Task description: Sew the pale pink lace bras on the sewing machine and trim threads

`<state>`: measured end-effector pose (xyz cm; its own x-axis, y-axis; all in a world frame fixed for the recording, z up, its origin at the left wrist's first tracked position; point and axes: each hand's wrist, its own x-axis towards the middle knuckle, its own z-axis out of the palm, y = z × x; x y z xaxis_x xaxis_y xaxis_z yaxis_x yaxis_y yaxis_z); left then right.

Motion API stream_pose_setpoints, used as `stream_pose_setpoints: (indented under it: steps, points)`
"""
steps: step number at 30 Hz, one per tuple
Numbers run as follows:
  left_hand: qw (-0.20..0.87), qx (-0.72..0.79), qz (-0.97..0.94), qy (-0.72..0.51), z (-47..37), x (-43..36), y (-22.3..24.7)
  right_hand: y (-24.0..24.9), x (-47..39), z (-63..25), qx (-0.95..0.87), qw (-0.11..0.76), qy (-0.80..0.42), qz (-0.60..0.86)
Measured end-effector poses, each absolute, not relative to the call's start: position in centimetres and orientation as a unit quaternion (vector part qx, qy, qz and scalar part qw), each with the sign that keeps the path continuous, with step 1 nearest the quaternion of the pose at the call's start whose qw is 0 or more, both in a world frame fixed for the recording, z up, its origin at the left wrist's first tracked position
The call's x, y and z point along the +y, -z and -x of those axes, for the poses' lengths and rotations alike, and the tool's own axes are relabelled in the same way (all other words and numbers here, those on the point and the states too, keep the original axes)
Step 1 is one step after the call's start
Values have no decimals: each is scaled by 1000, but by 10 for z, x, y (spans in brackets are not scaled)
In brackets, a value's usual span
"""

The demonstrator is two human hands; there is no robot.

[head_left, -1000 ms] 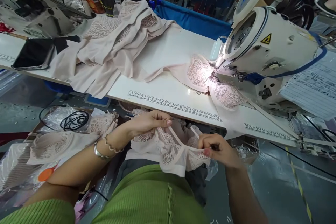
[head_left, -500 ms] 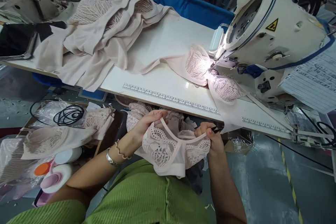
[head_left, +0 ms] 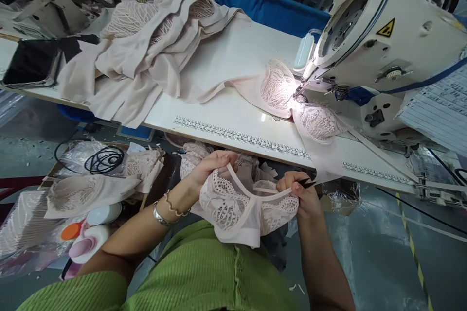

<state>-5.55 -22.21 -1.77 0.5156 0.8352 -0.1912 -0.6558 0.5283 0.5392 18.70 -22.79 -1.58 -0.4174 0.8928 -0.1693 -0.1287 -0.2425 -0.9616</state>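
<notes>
A pale pink lace bra (head_left: 228,204) is stretched between my hands above my lap, its cups facing me. My left hand (head_left: 215,167) pinches its upper edge on the left. On the other side my right hand (head_left: 299,192) grips the cup's top edge, and the dark pointed blades of small snips (head_left: 306,183) stick out of the same hand. The snips' handles are hidden in the fingers. Another lace bra (head_left: 317,124) lies at the lit needle of the sewing machine (head_left: 365,34), a band trailing from it to the left.
A heap of pale bras (head_left: 146,48) covers the table's left side, near a black tray (head_left: 32,63). A printed ruler (head_left: 241,137) runs along the front edge. Below left stands a box (head_left: 146,199) with lace pieces and a black cable (head_left: 104,159); bottles (head_left: 91,243) are beside it.
The view has shifted slightly, so the table and machine sit a little differently in it. Both hands keep their hold on the bra, which is tilted slightly more; the snips remain in my right hand.
</notes>
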Motion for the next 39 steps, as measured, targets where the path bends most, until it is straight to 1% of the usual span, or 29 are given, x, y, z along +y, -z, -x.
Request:
stream_pose_setpoints:
  steps: [7,13,14,16,20,22,24,26,27,29,31,32,36,39]
  points:
    - [848,209,-210,-439,55,-223,15,14,-229,-188,-490,380,-693,368]
    - [849,225,-221,-424,59,-223,15,15,-227,-194,-515,359,-682,376]
    - [848,226,-226,-424,59,-222,14,13,-225,-196,-531,347,-676,376]
    - [847,221,-243,-417,59,-220,12,6,-221,-200,-598,293,-644,378]
    - [861,193,-285,-376,49,-210,1,-13,-214,-197,-756,171,-512,371]
    - [872,179,-309,-335,42,-201,-6,-22,-215,-192,-798,152,-489,318]
    - [862,198,-348,-310,36,-190,-14,-30,-219,-190,-819,157,-491,253]
    - [797,259,-429,-336,32,-179,-24,-38,-225,-195,-809,197,-506,224]
    - [735,297,-485,-370,32,-176,-30,-43,-229,-199,-791,225,-523,225]
    - [567,359,-594,-444,34,-178,-42,-50,-235,-209,-748,287,-543,250]
    - [418,379,-672,-480,37,-191,-50,-55,-241,-214,-731,327,-514,308]
    - [376,372,-705,-472,38,-202,-52,-55,-244,-214,-735,329,-485,341]
    - [312,308,-820,-367,32,-240,-34,-42,-251,-198,-757,312,-384,426]
    - [252,337,-829,-367,22,-250,-10,-25,-255,-185,-761,335,-344,436]
